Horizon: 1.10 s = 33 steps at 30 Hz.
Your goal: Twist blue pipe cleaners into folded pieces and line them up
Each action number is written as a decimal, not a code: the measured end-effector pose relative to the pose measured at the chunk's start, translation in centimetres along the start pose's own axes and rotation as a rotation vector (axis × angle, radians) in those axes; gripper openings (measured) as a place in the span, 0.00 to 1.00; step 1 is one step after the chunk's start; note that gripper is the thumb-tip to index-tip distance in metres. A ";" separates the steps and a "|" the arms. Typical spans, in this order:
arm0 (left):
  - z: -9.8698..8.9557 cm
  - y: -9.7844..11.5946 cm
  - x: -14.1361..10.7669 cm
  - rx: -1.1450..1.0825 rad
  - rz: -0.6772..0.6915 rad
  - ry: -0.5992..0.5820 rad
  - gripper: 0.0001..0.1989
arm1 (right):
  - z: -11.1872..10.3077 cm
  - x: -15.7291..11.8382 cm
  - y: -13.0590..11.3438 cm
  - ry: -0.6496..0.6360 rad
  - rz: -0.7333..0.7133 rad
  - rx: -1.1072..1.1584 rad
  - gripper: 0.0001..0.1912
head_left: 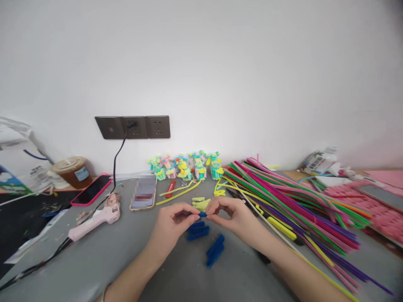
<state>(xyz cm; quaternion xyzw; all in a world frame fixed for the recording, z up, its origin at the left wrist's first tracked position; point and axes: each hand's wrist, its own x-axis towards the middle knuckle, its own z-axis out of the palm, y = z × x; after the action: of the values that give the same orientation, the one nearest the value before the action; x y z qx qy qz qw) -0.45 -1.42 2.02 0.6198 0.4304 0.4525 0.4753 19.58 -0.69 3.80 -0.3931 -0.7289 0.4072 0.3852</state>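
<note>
My left hand (174,222) and my right hand (228,216) meet near the middle, fingertips pinching the two ends of a short blue pipe cleaner piece (202,214). Just below them on the grey mat lie folded blue pieces (197,230), and a second blue bundle (215,251) rests nearer to me. Folded pale yellow pieces (200,204) lie right behind my fingertips. Several small colourful pipe cleaner figures (199,165) stand in a row by the wall.
On the left are a pink glue gun (94,222), two phones (92,191) (144,193) and a drink cup (74,172). Long coloured pipe cleaners (283,201) spread across the right, beside yellow-handled pliers (281,228). A small red item (170,189) lies behind.
</note>
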 end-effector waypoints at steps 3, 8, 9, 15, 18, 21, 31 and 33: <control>0.0 -0.3 -0.2 0.038 0.076 -0.027 0.05 | 0.1 -0.1 0.4 -0.059 0.045 0.085 0.08; 0.0 0.1 -0.4 0.068 0.127 -0.077 0.04 | -0.4 -0.2 0.0 -0.122 0.136 0.094 0.07; 0.0 0.2 -0.4 0.078 0.140 -0.087 0.04 | -0.5 -0.2 0.0 -0.127 0.147 0.085 0.07; 0.0 0.3 -0.2 0.186 0.254 -0.200 0.05 | -0.8 -0.2 0.6 -0.227 0.222 0.039 0.07; 0.1 0.2 -0.3 0.210 0.268 -0.254 0.06 | -0.8 -0.4 0.8 -0.270 0.258 -0.021 0.04; 0.3 0.1 -0.5 0.240 0.261 -0.270 0.06 | -0.7 -0.4 0.6 -0.277 0.259 -0.072 0.03; -1.6 0.5 0.7 0.431 0.139 -0.059 0.14 | -0.6 -0.6 1.4 -0.285 0.241 -0.217 0.03; -1.9 -0.1 1.0 0.473 0.103 -0.050 0.12 | -0.3 -0.7 1.6 -0.307 0.223 -0.260 0.03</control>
<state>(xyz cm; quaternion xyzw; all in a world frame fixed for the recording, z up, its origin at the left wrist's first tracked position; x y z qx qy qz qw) -2.04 -0.06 2.34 0.7461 0.4802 0.3472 0.3036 20.55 -0.61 2.33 -0.4508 -0.7774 0.4050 0.1686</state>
